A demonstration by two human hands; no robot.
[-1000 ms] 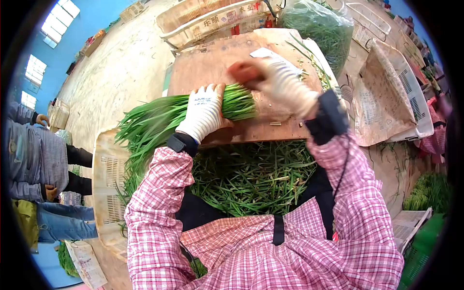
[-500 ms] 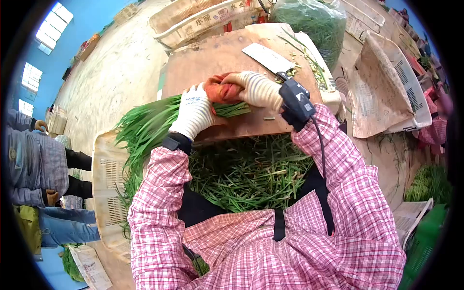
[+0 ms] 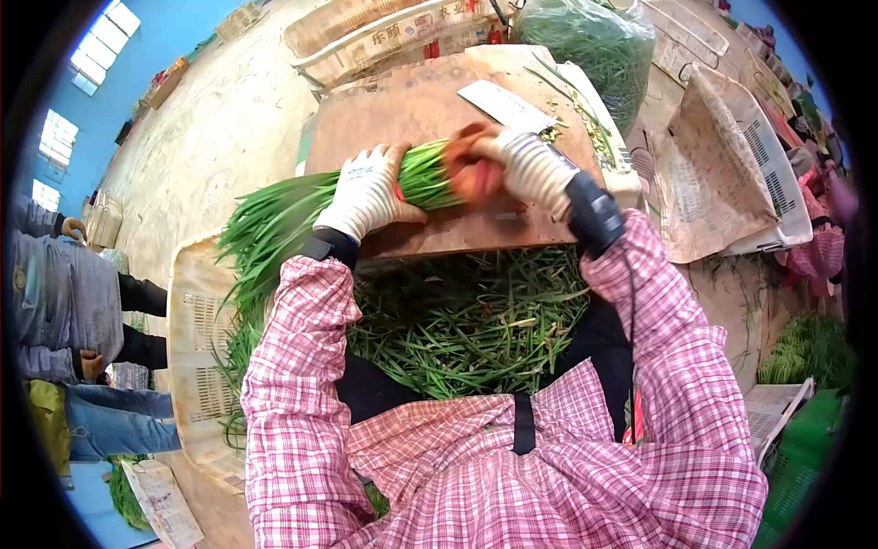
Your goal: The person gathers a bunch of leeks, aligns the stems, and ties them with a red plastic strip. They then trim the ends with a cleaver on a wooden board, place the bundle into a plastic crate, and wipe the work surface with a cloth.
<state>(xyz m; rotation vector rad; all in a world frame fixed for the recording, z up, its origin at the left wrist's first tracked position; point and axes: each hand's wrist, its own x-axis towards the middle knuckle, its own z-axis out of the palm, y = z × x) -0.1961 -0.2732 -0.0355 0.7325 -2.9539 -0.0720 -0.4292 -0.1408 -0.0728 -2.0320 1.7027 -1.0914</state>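
Note:
My left hand (image 3: 366, 192), in a white knitted glove, is closed round the middle of a bunch of garlic chives (image 3: 425, 174) above the board. Its green leaves fan out to the left, and a bit of red shows beside my thumb. My right hand (image 3: 517, 165), in a striped glove, curls round the stem ends at the right. Orange-red material (image 3: 471, 174) covers the stems there; motion blur hides whether it is glove coating or cloth. Beyond my hands, a white flat piece (image 3: 506, 105) lies on the wooden board (image 3: 375, 114).
Loose green leaves (image 3: 466, 329) fill the space below the board. A pale crate (image 3: 197, 316) stands at my left, and a clear bag of greens (image 3: 590, 55) behind the board. To the right is a lined crate (image 3: 718, 174). Another person (image 3: 82, 293) is at the left.
My right hand has moved right, away from my left hand, with the orange-red material now around the stem ends. More of the pale green stems shows between my hands.

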